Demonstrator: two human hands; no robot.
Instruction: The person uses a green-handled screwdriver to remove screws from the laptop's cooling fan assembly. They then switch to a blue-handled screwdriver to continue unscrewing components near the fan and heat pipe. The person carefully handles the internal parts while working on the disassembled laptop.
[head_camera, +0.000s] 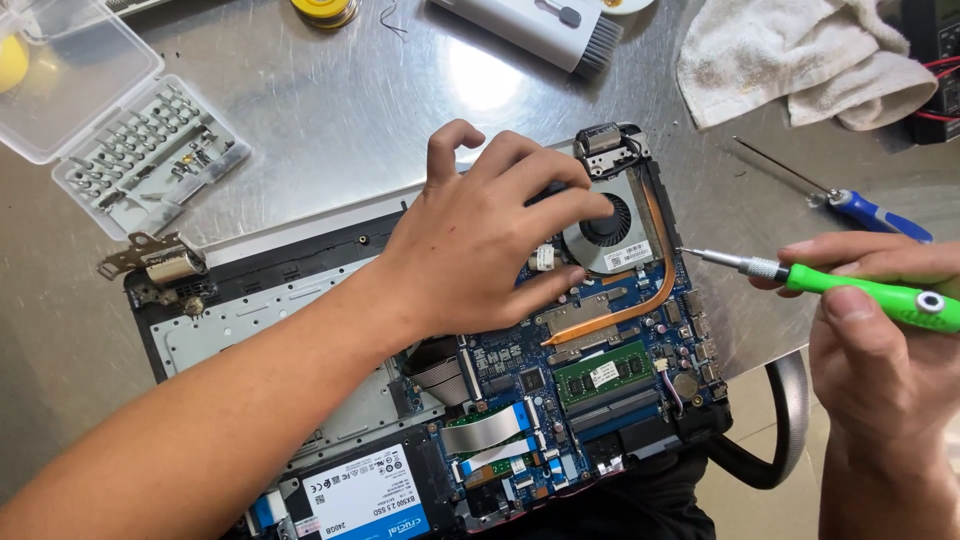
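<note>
Two hands are in view: the left hand (490, 240) and the right hand (880, 340). There are two screwdrivers: one green-handled screwdriver (850, 285) at the right and one blue-handled screwdriver (860, 208) farther off on the bench (330, 110). One opened laptop (450, 400) lies near, with one cooling fan (608, 225), one copper heat pipe (655, 270), one green memory module (603, 372) and one drive (368, 495). Far left sits one clear bit case (120, 120); far right, one white cloth (790, 55). One grey cleaning brush (540, 30) and one yellow roll (325, 10) lie at the far edge.
</note>
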